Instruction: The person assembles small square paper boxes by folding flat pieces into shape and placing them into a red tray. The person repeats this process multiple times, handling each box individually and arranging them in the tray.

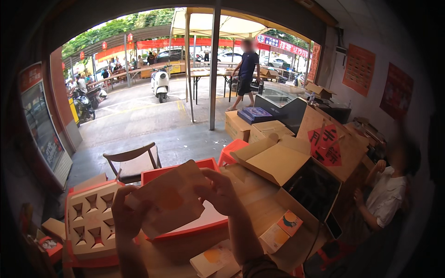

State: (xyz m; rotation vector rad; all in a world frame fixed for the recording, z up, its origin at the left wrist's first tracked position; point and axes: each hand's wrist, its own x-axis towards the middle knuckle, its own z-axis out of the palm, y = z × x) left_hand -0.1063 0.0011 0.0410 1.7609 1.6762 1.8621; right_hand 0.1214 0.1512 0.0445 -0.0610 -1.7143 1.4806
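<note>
The cardboard sheet (169,201) sits in the lower middle of the frame, a flat tan piece with a faint orange round mark on it, tilted so that its upper corner points toward the top of the picture. I hold it with both hands. My left hand (127,215) grips its lower left edge, fingers curled round the border — thumb side toward me. My right hand (221,191) pinches its right edge, fingers bent over the top of the sheet.

Just behind the sheet, in the middle of the frame, lies an open red box (185,227) with a pale inside. At the lower left stands a cream divider tray (92,217) with hourglass-shaped cutouts, set in a red rim. All this rests on a wooden table (259,204). At the lower right of the table lie small orange-and-cream packets (281,230), and right of centre a large brown carton (278,160) stands open with its flaps spread.

At the right edge of the frame a seated person in a white top (384,197) leans on the table. Behind the table, left of centre, stands a wooden chair (134,160). In the upper middle — out in the paved yard — a white scooter (161,83) is parked, and a person in dark clothes (245,74) stands by folding tables.
</note>
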